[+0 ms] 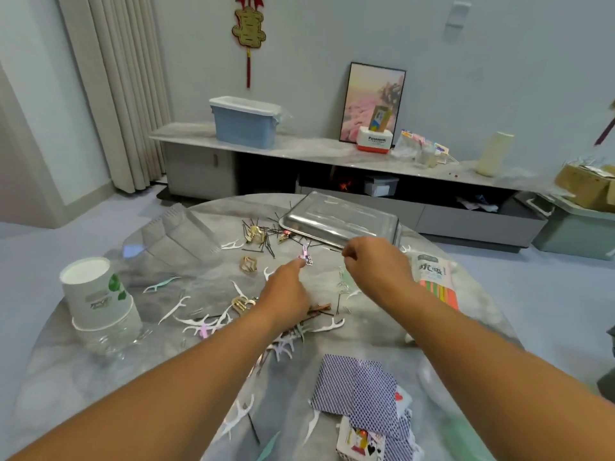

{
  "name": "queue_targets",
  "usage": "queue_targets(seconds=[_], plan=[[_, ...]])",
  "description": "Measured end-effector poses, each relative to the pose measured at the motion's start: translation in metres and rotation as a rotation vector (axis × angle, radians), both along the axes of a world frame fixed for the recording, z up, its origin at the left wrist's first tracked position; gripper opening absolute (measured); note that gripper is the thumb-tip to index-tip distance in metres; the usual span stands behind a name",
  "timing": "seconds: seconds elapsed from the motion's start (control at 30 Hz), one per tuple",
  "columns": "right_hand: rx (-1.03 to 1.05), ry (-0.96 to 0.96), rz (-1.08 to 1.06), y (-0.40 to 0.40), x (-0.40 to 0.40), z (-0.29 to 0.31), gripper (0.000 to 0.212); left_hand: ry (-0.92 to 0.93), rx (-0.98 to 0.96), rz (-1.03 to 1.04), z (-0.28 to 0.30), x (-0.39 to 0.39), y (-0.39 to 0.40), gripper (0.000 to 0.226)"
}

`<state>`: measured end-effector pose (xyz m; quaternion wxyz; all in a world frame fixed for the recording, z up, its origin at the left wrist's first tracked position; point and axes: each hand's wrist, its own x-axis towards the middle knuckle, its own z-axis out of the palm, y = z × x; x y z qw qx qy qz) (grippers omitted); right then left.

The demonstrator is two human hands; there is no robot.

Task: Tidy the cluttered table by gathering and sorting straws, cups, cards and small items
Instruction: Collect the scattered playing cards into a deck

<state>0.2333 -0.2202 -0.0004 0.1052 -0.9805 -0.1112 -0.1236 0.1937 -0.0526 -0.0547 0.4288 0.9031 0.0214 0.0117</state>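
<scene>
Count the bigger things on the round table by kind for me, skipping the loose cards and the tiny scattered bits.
Metal tray: 1
Stack of paper cups: 1
Packet of straws: 1
Clear plastic wrapper: 1
Total: 4
The floss picks, hairpins and cards are too many and too overlapped to count.

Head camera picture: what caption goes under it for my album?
Two hands, left and right, pick small clips off a cluttered round table beside a metal tray.
</scene>
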Motion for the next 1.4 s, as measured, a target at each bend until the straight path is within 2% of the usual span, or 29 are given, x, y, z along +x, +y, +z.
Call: queue_targets(seconds=[0.1, 0.3, 0.37, 0.43, 0.57, 0.73, 0.9, 1.03, 1.2, 1.23, 1.27, 1.3, 1.4], plan=[[-0.131, -0.023, 0.031, 0.019, 0.044, 0.005, 0.023, 0.01, 0.001, 0.013, 0.008, 0.038, 0.001, 0.063], [-0.412, 0.013, 0.037, 0.052, 0.13, -0.017, 0.014, -0.074, 0.394, -0.104, -0.005, 0.119, 0.008, 0.039], [-0.504, 0.035, 0.051, 0.061, 0.149, -0.031, 0.022, -0.047, 0.5, -0.158, -0.019, 0.139, 0.013, 0.034], [-0.557, 0.037, 0.057, 0.068, 0.165, -0.045, 0.029, -0.011, 0.553, -0.176, -0.032, 0.156, 0.017, 0.038], [-0.633, 0.034, 0.013, 0.072, 0.177, -0.057, 0.021, 0.048, 0.567, -0.167, -0.04, 0.168, 0.022, 0.047], [-0.705, 0.045, -0.007, 0.079, 0.185, -0.077, 0.023, 0.086, 0.571, -0.163, -0.049, 0.172, 0.033, 0.049], [-0.758, 0.008, 0.006, 0.081, 0.192, -0.08, 0.018, 0.005, 0.562, -0.152, -0.057, 0.17, 0.037, 0.046], [-0.732, -0.097, 0.043, 0.075, 0.19, -0.07, 0.009, -0.07, 0.562, -0.139, -0.058, 0.173, 0.038, 0.047], [-0.63, -0.163, 0.092, 0.066, 0.192, -0.033, 0.028, -0.081, 0.542, -0.134, -0.058, 0.171, 0.032, 0.049], [-0.613, -0.17, 0.099, 0.065, 0.192, -0.026, 0.029, -0.102, 0.493, -0.136, -0.056, 0.17, 0.029, 0.046], [-0.596, -0.176, 0.106, 0.065, 0.193, -0.02, 0.029, -0.121, 0.362, -0.11, -0.052, 0.168, 0.026, 0.04], [-0.581, -0.186, 0.117, 0.064, 0.192, -0.015, 0.027, -0.116, 0.135, -0.043, -0.045, 0.168, 0.022, 0.034], [-0.551, -0.213, 0.179, 0.062, 0.188, -0.01, 0.027, 0.036, -0.805, 0.233, -0.015, 0.183, 0.011, 0.029]])
